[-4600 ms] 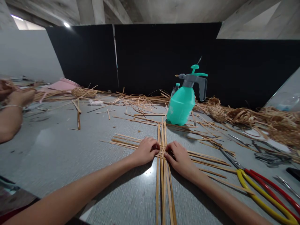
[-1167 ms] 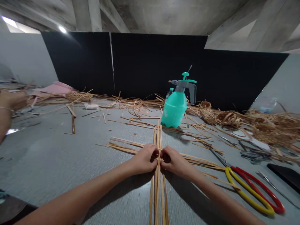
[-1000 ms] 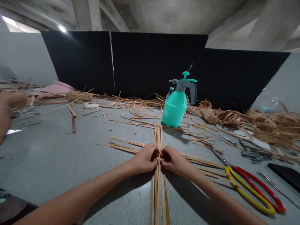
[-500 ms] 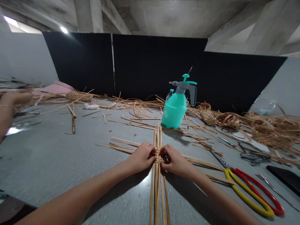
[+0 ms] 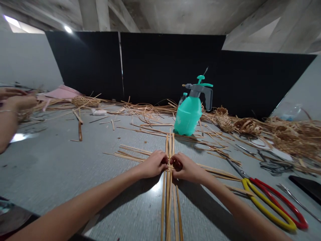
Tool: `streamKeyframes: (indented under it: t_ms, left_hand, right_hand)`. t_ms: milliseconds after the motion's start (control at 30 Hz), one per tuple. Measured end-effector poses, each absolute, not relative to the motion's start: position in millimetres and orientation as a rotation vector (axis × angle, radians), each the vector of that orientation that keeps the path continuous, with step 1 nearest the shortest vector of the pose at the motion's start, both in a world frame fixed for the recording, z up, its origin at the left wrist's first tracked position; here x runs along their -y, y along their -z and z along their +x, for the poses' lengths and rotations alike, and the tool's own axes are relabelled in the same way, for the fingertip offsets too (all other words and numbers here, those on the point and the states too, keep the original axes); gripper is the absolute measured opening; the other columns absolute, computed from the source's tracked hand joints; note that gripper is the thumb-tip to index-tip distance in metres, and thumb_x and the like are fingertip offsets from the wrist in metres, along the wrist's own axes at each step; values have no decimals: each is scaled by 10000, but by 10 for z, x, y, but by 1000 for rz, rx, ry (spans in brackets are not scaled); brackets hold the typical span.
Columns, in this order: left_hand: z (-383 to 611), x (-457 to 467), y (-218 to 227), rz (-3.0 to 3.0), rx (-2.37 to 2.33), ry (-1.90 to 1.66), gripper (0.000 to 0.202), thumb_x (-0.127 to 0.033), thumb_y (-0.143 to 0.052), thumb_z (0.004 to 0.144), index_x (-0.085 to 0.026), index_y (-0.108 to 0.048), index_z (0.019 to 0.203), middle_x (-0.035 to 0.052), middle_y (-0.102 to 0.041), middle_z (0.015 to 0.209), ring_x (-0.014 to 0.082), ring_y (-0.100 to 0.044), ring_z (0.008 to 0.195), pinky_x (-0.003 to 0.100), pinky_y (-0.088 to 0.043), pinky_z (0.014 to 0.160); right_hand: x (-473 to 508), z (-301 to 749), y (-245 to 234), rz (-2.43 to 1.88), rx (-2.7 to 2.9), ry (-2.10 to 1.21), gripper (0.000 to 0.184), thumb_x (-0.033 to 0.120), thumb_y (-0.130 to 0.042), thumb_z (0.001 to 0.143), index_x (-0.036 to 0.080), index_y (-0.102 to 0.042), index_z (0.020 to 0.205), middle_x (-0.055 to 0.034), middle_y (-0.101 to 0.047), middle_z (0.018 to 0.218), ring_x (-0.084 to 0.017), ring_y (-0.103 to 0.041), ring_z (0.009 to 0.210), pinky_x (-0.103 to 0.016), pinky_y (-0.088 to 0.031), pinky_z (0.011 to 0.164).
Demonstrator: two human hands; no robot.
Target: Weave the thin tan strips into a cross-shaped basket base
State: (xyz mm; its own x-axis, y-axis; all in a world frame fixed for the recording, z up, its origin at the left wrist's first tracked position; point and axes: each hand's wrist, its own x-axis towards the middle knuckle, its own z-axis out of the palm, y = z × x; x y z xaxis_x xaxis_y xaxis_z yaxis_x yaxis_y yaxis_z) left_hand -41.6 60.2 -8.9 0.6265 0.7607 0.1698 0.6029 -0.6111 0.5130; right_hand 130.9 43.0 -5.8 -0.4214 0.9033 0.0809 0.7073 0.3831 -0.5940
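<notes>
Light brown bamboo strips (image 5: 168, 204) lie crossed on the grey table, one set running away from me and another running sideways. Where they cross is a small woven patch, partly covered by my fingers. My left hand (image 5: 155, 164) pinches the strips at the left side of this crossing. On its right side my right hand (image 5: 185, 167) has thumb and fingers curled onto the strips. Only a narrow gap separates the two hands. Loose strip ends stick out to the left of my left hand and pass under my right forearm.
A turquoise spray bottle (image 5: 188, 115) stands behind the crossing. Scissors with red and yellow handles (image 5: 269, 204) lie at right, near a black phone (image 5: 306, 187). Woven pieces (image 5: 247, 127) and loose strips line the back. Another person's hand (image 5: 21, 102) is at far left.
The view has shifted slightly, so table items sit a little differently in the picture. Both my hands stay at the crossing with nearly the same grip. The other person's hands moved a little.
</notes>
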Motion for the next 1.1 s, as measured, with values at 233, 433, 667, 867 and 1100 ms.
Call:
streamKeyframes:
  t_ms: [233, 433, 667, 867, 1100]
  left_hand:
    - [-408, -611, 108, 2427, -1064, -529, 82, -106, -568, 783, -161, -509, 796, 14, -534, 822, 165, -493, 810, 277, -394, 759]
    - [-408, -611, 114, 2424, -1033, -536, 99, -90, -580, 774, -155, -505, 780, 16, -533, 816, 160, -496, 799, 272, -394, 754]
    - [-414, -551, 73, 2435, -1080, -613, 102, -94, -586, 752, -161, -511, 764, 6, -534, 781, 158, -496, 759, 265, -393, 710]
    - [-393, -590, 84, 2528, -1165, -652, 58, -184, -575, 770, -158, -530, 794, 34, -540, 820, 187, -496, 811, 291, -392, 730]
    - [-401, -624, 127, 2544, -1063, -632, 73, -189, -569, 795, -161, -511, 829, 41, -534, 868, 192, -479, 857, 304, -386, 784]
  right_hand:
    - [-435, 1319, 43, -1342, 2263, -722, 164, 113, -589, 619, 185, -449, 663, 52, -398, 634, -93, -386, 570, -211, -319, 514]
    - [-421, 1335, 54, -1325, 2255, -785, 151, 121, -572, 642, 189, -444, 684, 54, -406, 633, -94, -387, 562, -214, -313, 507]
    - [-369, 1367, 119, -1302, 2230, -646, 179, 133, -551, 651, 175, -467, 805, 9, -437, 767, -117, -430, 647, -238, -368, 579]
    - [-393, 1351, 61, -1368, 2349, -473, 203, 177, -584, 632, 158, -493, 813, -37, -482, 822, -163, -453, 746, -284, -392, 676]
    - [-387, 1313, 17, -1354, 2406, -421, 160, 226, -576, 681, 160, -510, 810, -47, -494, 819, -165, -455, 746, -276, -377, 673]
